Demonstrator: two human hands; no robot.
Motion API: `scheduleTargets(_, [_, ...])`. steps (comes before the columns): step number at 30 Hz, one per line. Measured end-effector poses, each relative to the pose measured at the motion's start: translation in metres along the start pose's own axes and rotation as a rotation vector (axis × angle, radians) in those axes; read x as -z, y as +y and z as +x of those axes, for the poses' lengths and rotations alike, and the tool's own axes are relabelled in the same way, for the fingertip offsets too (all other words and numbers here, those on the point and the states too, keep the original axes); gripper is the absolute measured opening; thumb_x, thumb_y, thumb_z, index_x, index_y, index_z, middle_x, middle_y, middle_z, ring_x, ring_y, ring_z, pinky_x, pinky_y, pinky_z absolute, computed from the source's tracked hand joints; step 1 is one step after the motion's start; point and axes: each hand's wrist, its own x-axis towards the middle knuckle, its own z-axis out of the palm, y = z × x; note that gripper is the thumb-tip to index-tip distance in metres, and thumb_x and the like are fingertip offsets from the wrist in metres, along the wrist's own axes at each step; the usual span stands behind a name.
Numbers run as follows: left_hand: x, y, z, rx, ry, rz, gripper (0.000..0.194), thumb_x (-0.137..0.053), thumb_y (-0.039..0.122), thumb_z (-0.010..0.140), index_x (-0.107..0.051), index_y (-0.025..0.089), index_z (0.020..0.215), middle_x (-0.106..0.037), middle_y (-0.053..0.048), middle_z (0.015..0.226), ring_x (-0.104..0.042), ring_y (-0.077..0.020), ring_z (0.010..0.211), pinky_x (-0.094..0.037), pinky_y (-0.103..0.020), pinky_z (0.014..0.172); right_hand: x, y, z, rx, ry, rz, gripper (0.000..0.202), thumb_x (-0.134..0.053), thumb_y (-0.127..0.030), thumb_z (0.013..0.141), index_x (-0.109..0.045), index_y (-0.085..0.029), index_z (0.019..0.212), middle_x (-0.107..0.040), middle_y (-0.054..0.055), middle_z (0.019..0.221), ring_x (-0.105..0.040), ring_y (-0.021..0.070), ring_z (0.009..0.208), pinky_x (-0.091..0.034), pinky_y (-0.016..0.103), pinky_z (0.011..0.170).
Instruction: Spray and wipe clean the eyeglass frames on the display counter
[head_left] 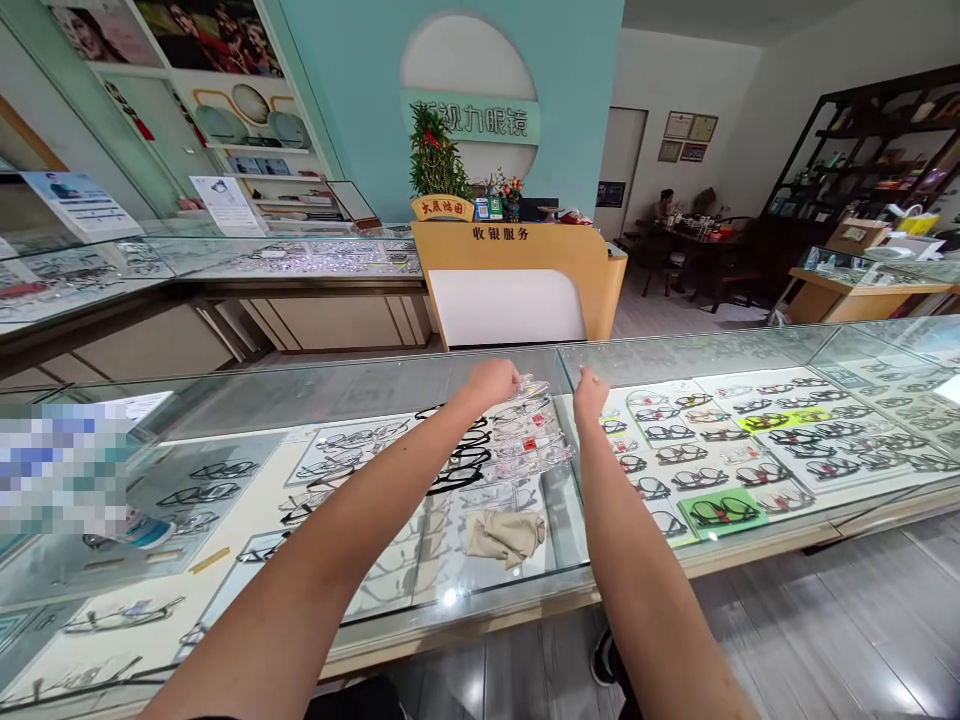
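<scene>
My left hand (493, 381) is closed at the far end of a row of eyeglasses, its fingertips on a clear-framed pair of eyeglasses (534, 386). Nearer to me in that row lie more eyeglasses (531, 443), with clear fronts, dark temples and small red labels. Just right of the row my right hand (591, 392) is raised above the counter with curled fingers; what it holds, if anything, cannot be made out. A crumpled beige cloth (505, 536) rests on the glass below the row. My left forearm hides part of the dark temples.
The glass display counter (495, 598) runs across in front of me, with many spectacle frames (681, 455) to the right and others (223, 468) to the left. Beyond it stands a wooden cashier desk (517, 250) with a plant (435, 160). A person (664, 205) sits far back.
</scene>
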Motion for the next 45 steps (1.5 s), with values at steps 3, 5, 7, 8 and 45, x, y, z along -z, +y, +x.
scheduleTargets(3, [-0.005, 0.001, 0.007, 0.020, -0.025, 0.016, 0.022, -0.071, 0.028, 0.086, -0.087, 0.027, 0.101, -0.083, -0.010, 0.105, -0.075, -0.0274, 0.097, -0.052, -0.031, 0.080, 0.000, 0.000, -0.001, -0.014, 0.000, -0.002, 0.034, -0.048, -0.031, 0.089, -0.023, -0.028, 0.066, -0.018, -0.005, 0.061, -0.019, 0.0141, 0.062, -0.020, 0.032, 0.050])
scheduleTargets(5, [-0.008, 0.000, 0.011, 0.030, -0.039, 0.018, 0.022, -0.072, 0.029, 0.086, -0.087, 0.027, 0.101, -0.083, -0.011, 0.107, -0.075, -0.0279, 0.098, -0.053, -0.032, 0.080, 0.001, -0.002, -0.002, -0.017, -0.004, -0.003, 0.034, -0.048, -0.031, 0.089, -0.025, -0.027, 0.064, -0.019, -0.005, 0.061, -0.020, 0.0141, 0.062, -0.021, 0.032, 0.050])
scheduleTargets(7, [-0.010, 0.000, 0.013, 0.036, -0.050, 0.017, 0.022, -0.072, 0.030, 0.086, -0.087, 0.028, 0.102, -0.083, -0.011, 0.107, -0.075, -0.0278, 0.099, -0.053, -0.032, 0.080, 0.002, -0.003, -0.003, -0.016, -0.010, -0.005, 0.034, -0.049, -0.031, 0.088, -0.026, -0.027, 0.063, -0.019, -0.005, 0.062, -0.020, 0.0140, 0.062, -0.021, 0.032, 0.050])
scheduleTargets(8, [-0.012, 0.000, 0.015, 0.037, -0.056, 0.017, 0.022, -0.073, 0.031, 0.086, -0.087, 0.028, 0.102, -0.083, -0.011, 0.106, -0.075, -0.0276, 0.100, -0.053, -0.031, 0.080, 0.002, -0.004, -0.003, -0.017, -0.013, -0.005, 0.035, -0.049, -0.030, 0.088, -0.026, -0.027, 0.062, -0.019, -0.005, 0.062, -0.020, 0.0139, 0.061, -0.021, 0.032, 0.050])
scheduleTargets(45, [-0.019, -0.017, 0.049, 0.060, 0.000, 0.042, 0.024, -0.072, 0.036, 0.081, -0.085, 0.026, 0.098, -0.082, -0.013, 0.108, -0.073, -0.0291, 0.106, -0.053, -0.034, 0.090, -0.003, 0.002, -0.003, -0.019, -0.061, -0.041, 0.037, -0.051, -0.029, 0.088, -0.027, -0.027, 0.060, -0.019, -0.006, 0.057, -0.017, 0.0144, 0.059, -0.016, 0.031, 0.047])
